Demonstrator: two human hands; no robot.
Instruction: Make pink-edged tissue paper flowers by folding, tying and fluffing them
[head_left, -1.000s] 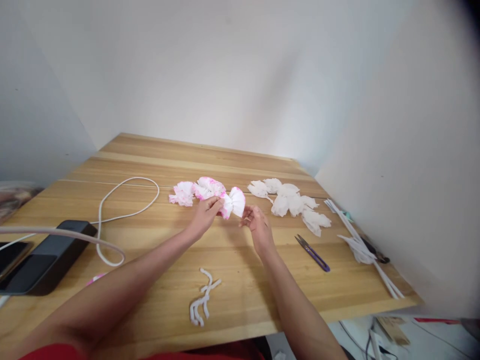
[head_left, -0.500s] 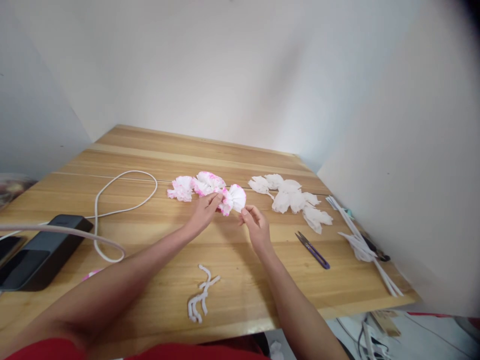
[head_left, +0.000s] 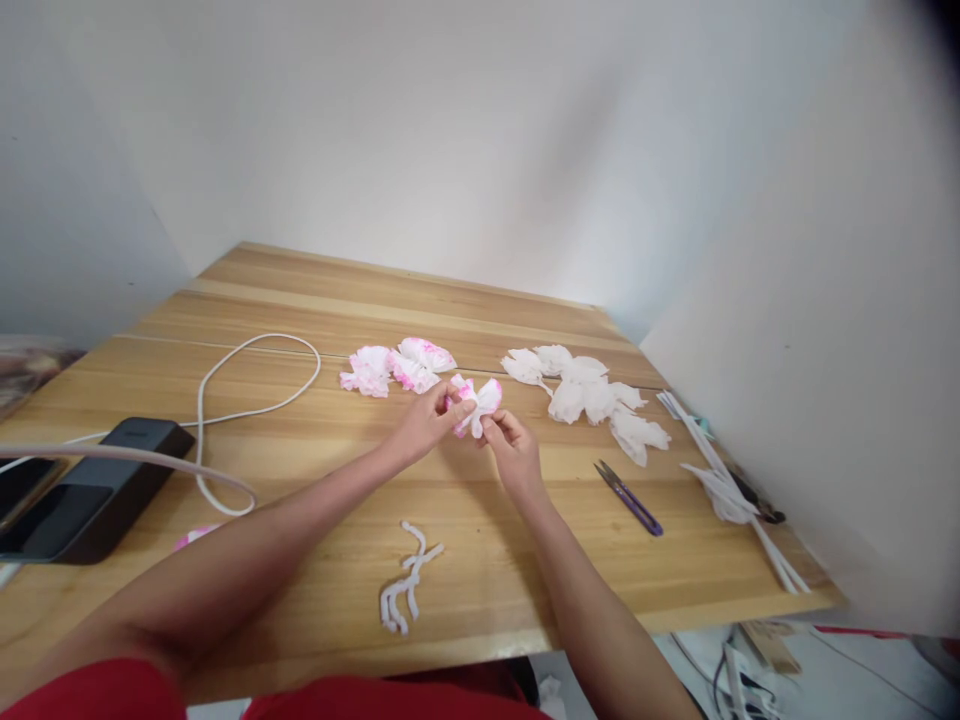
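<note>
Readable markings: none. No text, label, brand, number or sign can be made out on any item. On the black device, well to the left of the fingers of the left hand, any lettering is too small to read. On the purple-handled snips, to the right of the fingers of the right hand and nearer the wearer, likewise. On the pink-edged paper piece between both hands' fingertips, no characters are legible.

From afar, I have my bare left hand and bare right hand close together, each in a thumb-and-finger pinch, bare forearms angled inward.
</note>
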